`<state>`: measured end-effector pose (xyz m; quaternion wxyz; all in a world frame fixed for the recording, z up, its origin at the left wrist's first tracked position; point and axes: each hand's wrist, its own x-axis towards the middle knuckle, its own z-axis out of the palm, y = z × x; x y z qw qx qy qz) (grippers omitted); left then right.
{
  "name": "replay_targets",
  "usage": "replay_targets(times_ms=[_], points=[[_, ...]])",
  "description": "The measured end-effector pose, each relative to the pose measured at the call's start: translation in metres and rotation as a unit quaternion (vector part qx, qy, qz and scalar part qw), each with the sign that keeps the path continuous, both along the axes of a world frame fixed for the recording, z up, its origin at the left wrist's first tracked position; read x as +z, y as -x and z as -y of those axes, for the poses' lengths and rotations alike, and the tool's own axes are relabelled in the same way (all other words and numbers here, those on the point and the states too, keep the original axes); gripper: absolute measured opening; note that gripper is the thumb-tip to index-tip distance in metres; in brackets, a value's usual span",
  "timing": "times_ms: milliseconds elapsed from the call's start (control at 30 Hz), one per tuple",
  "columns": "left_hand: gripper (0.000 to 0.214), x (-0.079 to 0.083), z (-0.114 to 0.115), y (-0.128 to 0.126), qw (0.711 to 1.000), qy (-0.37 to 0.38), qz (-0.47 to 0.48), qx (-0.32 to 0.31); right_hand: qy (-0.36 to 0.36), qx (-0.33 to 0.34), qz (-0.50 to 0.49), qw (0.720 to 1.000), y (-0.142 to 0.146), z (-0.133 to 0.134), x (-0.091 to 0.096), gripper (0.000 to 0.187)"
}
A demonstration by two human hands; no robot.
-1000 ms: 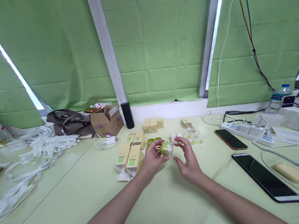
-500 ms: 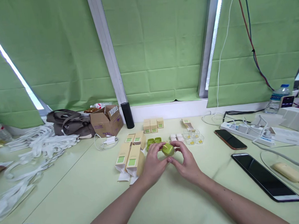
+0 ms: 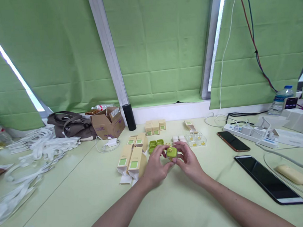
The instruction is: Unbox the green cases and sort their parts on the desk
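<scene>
Between my two hands, just above the table, is a small rounded green lidded case [image 3: 171,152] with a yellowish loop on top and a paler lower part. My left hand [image 3: 156,164] grips its left side, fingers on top and thumb below. On the right side, the fingers and thumb of my right hand [image 3: 189,161] close on it too. Behind my left hand lie several open green cups [image 3: 156,142]. Small white pieces [image 3: 178,138] sit behind my right hand, and clear cups with yellow centres [image 3: 196,140] stand beside them.
Cream cartons [image 3: 132,159] with green squares lie left of my hands, and smaller cream boxes [image 3: 155,127] stand behind. A smartphone [image 3: 269,178], a second phone [image 3: 233,141] and a power strip [image 3: 250,135] are on the right. White straps [image 3: 41,154] and a cardboard box [image 3: 108,123] occupy the left.
The green case has turned so its top now faces me more squarely, and it has shifted slightly right. Both hands still hold it, with the fingers slightly rearranged.
</scene>
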<state>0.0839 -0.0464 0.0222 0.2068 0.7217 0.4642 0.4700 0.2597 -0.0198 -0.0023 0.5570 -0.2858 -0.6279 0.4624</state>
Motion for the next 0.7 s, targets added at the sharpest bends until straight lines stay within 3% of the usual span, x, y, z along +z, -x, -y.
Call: replay_targets(times_ms=[133,267,433,700], points=[[0.030,-0.0009,-0.0053,0.0028,0.997,-0.034,0.068,-0.025,-0.002,-0.002,0.006,1.000,-0.0013,-0.0010,0.0019,0.049],[0.023,0.0007,-0.0099,0.0013,0.992,-0.004,0.127,-0.002,-0.005,0.006,0.025,1.000,-0.0014,0.0002,0.0017,0.048],[0.018,0.0054,-0.0092,0.0012,0.989,0.032,0.143,0.027,-0.012,0.022,0.041,0.999,-0.0002,0.0026,0.0005,0.048],[0.017,0.0026,-0.0088,-0.0021,0.988,0.029,0.143,0.049,-0.037,0.007,0.102,0.994,-0.0019,0.0018,0.0010,0.055]])
